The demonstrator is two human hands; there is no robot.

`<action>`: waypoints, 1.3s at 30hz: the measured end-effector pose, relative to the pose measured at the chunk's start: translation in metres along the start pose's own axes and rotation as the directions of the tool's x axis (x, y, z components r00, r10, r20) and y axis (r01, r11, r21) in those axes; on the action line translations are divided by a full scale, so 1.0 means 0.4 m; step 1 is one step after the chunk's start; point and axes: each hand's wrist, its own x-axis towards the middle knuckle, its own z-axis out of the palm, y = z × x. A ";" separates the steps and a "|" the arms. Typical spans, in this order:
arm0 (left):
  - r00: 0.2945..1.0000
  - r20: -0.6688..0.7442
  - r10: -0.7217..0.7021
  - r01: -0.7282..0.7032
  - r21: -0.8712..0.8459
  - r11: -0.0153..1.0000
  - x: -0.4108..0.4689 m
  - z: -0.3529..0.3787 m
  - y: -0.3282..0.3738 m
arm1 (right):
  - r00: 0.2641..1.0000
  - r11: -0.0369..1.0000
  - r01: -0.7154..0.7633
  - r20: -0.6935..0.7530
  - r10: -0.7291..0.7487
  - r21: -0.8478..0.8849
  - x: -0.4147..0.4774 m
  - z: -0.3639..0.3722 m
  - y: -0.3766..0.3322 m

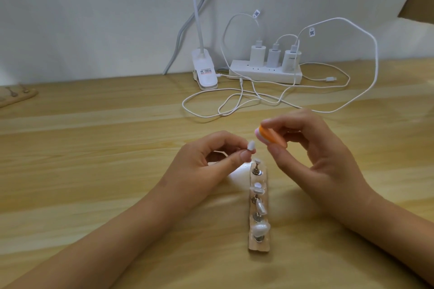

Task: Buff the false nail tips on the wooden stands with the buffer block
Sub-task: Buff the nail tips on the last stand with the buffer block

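Note:
A narrow wooden stand [259, 248] lies on the table in front of me, bearing several metal pegs with white false nail tips [260, 229]. My left hand [202, 166] pinches one peg with a white nail tip [251, 145] between thumb and forefinger, lifted above the stand's far end. My right hand [312, 155] holds the orange and pink buffer block [270, 136] between thumb and fingers, just right of the lifted tip and not touching it.
At the back stand a white power strip [265, 73] with three chargers and looping white cables [234, 101], and a white clip lamp [204, 70]. A second wooden stand [16, 95] lies at the far left edge. The wall is close behind.

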 end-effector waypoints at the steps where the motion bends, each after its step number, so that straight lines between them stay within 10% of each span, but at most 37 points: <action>1: 1.000 0.000 -0.001 0.001 -0.002 1.000 0.000 0.000 0.001 | 0.999 0.999 0.043 0.024 -0.043 -0.019 -0.002 0.002 -0.006; 39: 0.998 0.035 -0.051 0.053 -0.048 0.997 0.000 -0.005 0.002 | 0.996 0.984 0.024 0.085 -0.009 -0.177 0.010 -0.003 -0.009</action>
